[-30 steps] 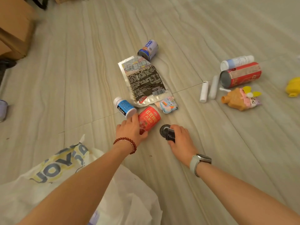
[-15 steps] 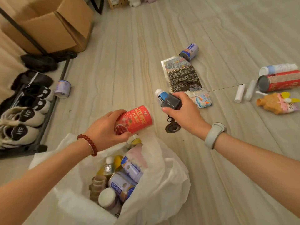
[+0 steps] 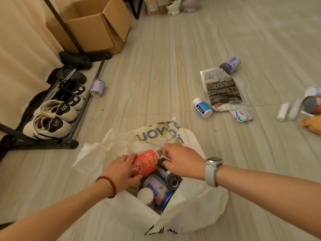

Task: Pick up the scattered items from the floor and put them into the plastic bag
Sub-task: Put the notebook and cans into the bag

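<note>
The white plastic bag [image 3: 192, 211] lies open on the floor in front of me, with several cans and bottles inside. My left hand [image 3: 119, 173] grips a red can [image 3: 145, 164] right over the bag's mouth. My right hand [image 3: 182, 160] holds a small black keychain item [image 3: 161, 164] beside the can, also over the opening. Still on the floor to the right lie a white bottle with a blue label [image 3: 202, 107], a silver snack packet [image 3: 222, 89], a blue can [image 3: 230, 64] and a small colourful toy [image 3: 242, 115].
A shoe rack [image 3: 57, 141] with sneakers stands at the left, with a purple can [image 3: 97, 88] beside it. Cardboard boxes [image 3: 97, 26] sit at the back. At the right edge lie two white tubes [image 3: 286, 111], a red canister [image 3: 312, 104] and an orange toy [image 3: 312, 125].
Both hands lifted the red can and the black keychain item off the floor and carried them over the open bag. My view swung left toward the bag.
</note>
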Tool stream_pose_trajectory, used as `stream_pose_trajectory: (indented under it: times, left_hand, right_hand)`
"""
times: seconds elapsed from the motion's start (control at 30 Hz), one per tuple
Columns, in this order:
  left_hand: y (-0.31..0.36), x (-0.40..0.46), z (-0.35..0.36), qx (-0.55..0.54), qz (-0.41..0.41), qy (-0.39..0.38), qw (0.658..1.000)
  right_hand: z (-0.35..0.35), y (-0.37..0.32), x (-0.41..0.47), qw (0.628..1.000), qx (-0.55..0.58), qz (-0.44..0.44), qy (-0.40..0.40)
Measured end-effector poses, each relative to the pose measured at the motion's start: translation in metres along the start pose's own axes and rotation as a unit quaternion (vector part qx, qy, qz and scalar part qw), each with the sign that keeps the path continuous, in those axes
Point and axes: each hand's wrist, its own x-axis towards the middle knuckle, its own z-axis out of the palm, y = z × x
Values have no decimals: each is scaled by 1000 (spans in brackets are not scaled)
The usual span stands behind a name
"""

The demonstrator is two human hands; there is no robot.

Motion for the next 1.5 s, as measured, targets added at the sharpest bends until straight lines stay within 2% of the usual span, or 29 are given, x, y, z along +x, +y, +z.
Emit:
stream_pose_trajectory:
  times: [0.07,0.13,0.27,0.33,0.4,0.6,0.73,0.87,1.03,1.2,1.33,1.5]
  left_hand:
    - [2,4,9,-19,-12,8,1000]
    - [5,4,14,9,-3,26,1000]
    - [20,6,11,44,74,169,982]
    - [32,19,0,15,95,231,968]
    - [50,40,-17,-23,96,249,963]
    - [128,118,-43,-98,106,248,958]
    - [174,176,-45,-93,126,174,972]
    - [196,232,-39,-93,93,86,988]
    - [206,286,-25,-113,53,26,992]
    - [208,295,-11,-162,63,88,981]
    - [206,278,-13,-169,70,51,982]
    - [193,234,-39,-216,77,129,965]
  right_hand:
    - [7,4,1,1000,-18,-10,2]
    - [6,11,2,999,9,-34,26]
    - [-5,33,5,979,89,-84,162]
    - [-12,50,9,968,107,-63,220]
    - [-19,76,15,961,122,0,247]
    - [-32,184,28,929,65,263,251]
    - [-38,238,27,892,109,352,262]
    - [-31,267,39,863,168,372,299]
    - [-15,286,58,846,119,424,300]
    - [2,290,70,812,104,428,383]
    - [13,288,67,818,81,397,407]
    - [6,286,59,819,143,377,409]
